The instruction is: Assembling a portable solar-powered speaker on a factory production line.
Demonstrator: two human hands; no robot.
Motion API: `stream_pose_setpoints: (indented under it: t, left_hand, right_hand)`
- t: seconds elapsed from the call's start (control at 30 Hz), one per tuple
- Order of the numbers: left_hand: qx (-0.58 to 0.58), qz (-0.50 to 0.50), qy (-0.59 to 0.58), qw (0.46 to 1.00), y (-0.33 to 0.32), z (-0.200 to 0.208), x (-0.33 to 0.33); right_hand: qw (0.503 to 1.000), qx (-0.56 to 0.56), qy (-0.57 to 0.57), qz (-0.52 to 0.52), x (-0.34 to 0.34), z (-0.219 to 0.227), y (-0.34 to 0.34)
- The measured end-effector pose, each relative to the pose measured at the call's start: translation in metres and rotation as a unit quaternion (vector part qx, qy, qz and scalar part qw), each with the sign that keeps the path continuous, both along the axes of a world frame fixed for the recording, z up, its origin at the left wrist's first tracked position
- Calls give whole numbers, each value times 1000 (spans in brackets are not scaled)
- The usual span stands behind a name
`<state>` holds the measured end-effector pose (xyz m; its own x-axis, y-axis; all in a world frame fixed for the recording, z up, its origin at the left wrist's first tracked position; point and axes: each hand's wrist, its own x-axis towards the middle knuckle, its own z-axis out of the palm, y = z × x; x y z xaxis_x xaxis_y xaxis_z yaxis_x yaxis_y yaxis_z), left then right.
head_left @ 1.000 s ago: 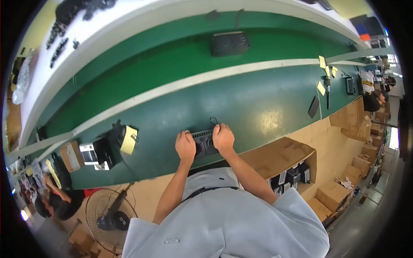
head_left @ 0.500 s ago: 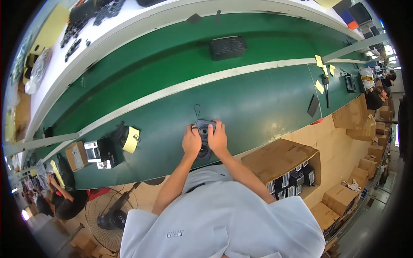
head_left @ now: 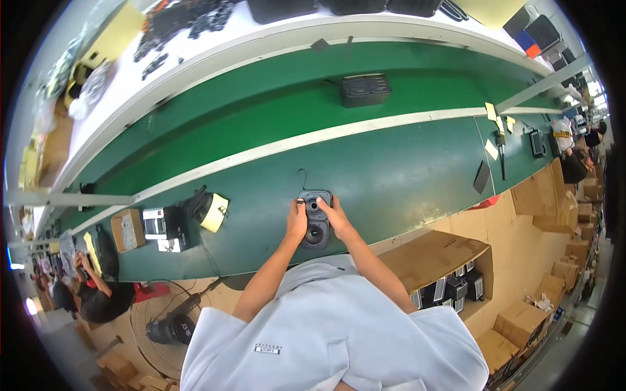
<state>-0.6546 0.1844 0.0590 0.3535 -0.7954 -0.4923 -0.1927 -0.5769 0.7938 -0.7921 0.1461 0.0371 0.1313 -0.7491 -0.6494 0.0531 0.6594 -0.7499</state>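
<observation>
A dark grey speaker housing (head_left: 315, 233) with two round openings, one behind the other, lies on the green table in front of me. A thin dark cord (head_left: 302, 177) sticks out from its far end. My left hand (head_left: 297, 221) is closed along the left side of the far half, its thumb on the top edge. On the opposite side, my right hand (head_left: 339, 220) grips the housing, its thumb beside the far round opening. Most of the fingers are hidden along the sides.
A black twin-grille speaker (head_left: 365, 90) sits on the far green strip, beyond a pale rail (head_left: 313, 139). To the left are a yellow-and-black object (head_left: 212, 212), a black-and-white box (head_left: 165, 225) and an open carton (head_left: 128, 230). Low right, a large cardboard box (head_left: 443, 255) holds several black units. A fan (head_left: 171, 326) stands lower left.
My view has shifted, so the scene sits lower and further right. Both hands still hold the housing, which now appears straighter, and the left hand leaves more of its near half uncovered.
</observation>
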Motion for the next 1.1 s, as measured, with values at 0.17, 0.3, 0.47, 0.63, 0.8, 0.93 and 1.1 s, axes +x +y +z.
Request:
stream_pose_setpoints:
  t: [0.17,0.3,0.47,0.63,0.8,0.93,1.1]
  left_hand:
    - [-163,-49,160,972,38,23,4]
    - [-282,-95,101,949,47,125,10]
    - [-276,-101,-78,953,54,222,12]
    - [-288,-130,-270,910,60,248,15]
    - [-274,-98,-357,888,63,241,14]
    - [-253,-97,-386,882,64,230,7]
    - [-187,-80,-375,904,64,199,1]
  right_hand:
    - [965,-83,-225,108,-27,47,-2]
    - [916,-163,-328,162,-35,136,-1]
    - [880,-237,-362,195,-19,218,-5]
    - [900,-366,-211,107,-19,240,-7]
    - [858,-478,61,176,-8,276,11]
    - [884,-425,87,173,3,270,19]
    - [847,-464,221,134,19,251,27]
